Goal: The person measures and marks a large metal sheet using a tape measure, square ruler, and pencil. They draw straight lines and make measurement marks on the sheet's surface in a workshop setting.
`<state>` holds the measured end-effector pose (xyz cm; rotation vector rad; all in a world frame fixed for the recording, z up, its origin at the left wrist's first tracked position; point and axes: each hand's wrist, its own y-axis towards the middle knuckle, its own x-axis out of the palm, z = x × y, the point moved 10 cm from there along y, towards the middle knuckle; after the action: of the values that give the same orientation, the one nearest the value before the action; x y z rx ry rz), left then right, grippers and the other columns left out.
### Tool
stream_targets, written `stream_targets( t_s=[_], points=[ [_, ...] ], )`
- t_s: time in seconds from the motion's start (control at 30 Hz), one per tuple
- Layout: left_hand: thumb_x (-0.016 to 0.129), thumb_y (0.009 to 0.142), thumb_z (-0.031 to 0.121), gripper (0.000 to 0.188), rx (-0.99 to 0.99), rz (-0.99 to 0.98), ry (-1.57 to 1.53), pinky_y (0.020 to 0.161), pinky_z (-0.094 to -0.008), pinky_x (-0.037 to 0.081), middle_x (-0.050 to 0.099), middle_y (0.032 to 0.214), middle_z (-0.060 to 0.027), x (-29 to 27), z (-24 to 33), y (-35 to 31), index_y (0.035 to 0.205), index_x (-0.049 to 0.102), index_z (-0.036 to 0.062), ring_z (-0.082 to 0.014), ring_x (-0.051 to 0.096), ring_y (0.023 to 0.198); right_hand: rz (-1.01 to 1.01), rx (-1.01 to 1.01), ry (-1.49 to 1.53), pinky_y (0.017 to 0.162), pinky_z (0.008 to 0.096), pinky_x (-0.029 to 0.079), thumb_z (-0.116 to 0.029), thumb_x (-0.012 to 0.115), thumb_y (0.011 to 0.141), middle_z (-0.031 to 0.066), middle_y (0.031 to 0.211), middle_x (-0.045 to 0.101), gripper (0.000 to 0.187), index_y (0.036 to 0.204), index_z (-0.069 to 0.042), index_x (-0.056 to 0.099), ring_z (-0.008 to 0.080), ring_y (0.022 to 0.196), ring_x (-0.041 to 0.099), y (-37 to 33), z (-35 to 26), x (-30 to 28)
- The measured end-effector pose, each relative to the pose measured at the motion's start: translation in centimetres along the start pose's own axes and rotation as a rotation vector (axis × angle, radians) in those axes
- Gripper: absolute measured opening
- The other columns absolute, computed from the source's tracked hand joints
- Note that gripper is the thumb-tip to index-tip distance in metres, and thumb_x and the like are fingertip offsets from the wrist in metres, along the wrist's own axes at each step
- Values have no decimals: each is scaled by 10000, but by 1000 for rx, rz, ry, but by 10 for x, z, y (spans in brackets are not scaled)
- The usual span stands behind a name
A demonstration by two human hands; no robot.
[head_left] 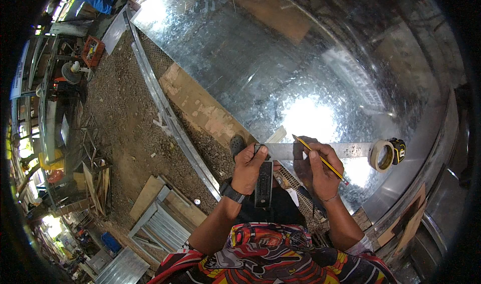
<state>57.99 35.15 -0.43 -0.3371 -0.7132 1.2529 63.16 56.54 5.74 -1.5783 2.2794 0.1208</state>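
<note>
My left hand point(247, 170), with a dark watch on the wrist, is closed around the black stock of a try square point(263, 190). The square's steel blade point(345, 150) lies along the near part of a shiny galvanized metal sheet point(240, 63). Between the fingers of my right hand point(325, 178) is a yellow and black pencil point(331, 167); its tip points up and left, close above the blade. A roll of masking tape point(382, 156) rests at the blade's right end. Touching its far side is a black and yellow tape measure point(399, 151).
Wooden board point(200, 103) shows under the sheet's left edge. Long metal bars point(160, 101) run beside it over gravel ground point(120, 118). At the lower left lie corrugated metal pieces point(165, 224). A fan point(72, 72) and an orange crate point(93, 51) stand far left.
</note>
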Motion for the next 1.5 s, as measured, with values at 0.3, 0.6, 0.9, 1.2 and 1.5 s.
stream_targets(
  t_s=[0.3,0.6,0.9,1.2,1.5],
  points=[
    [604,1053,225,244,15,-16,-92,700,-311,629,701,946,-65,2,-1,3,1075,653,-13,-146,710,763,-3,41,-25,860,284,528,-132,617,1030,108,1043,721,191,1139,21,654,149,981,675,1,-1,0],
    [619,1046,245,250,-9,-1,-57,699,-308,627,690,920,-56,0,-2,2,1044,646,-3,-146,709,770,-4,19,-44,843,276,525,-132,620,1028,99,1027,724,185,1129,17,660,136,956,673,2,-5,-1],
    [616,1047,230,223,12,6,-65,637,-282,599,699,899,-50,-1,-4,3,1074,650,12,-128,703,713,-13,8,-15,858,281,528,-130,616,1032,105,1026,723,179,1120,20,659,145,970,674,3,-7,0],
    [610,1050,233,234,-15,14,-35,655,-283,598,700,906,-45,-2,-4,1,1082,655,6,-126,702,727,9,4,-21,854,279,530,-115,629,1020,100,1022,722,167,1117,17,662,138,966,672,2,-4,-3],
    [617,1046,246,250,130,59,135,665,-294,604,705,925,-49,-8,4,3,1082,657,2,-139,712,759,-324,343,-3,752,248,514,-66,728,945,33,898,702,87,997,0,707,90,843,634,44,-3,29]
  ],
)
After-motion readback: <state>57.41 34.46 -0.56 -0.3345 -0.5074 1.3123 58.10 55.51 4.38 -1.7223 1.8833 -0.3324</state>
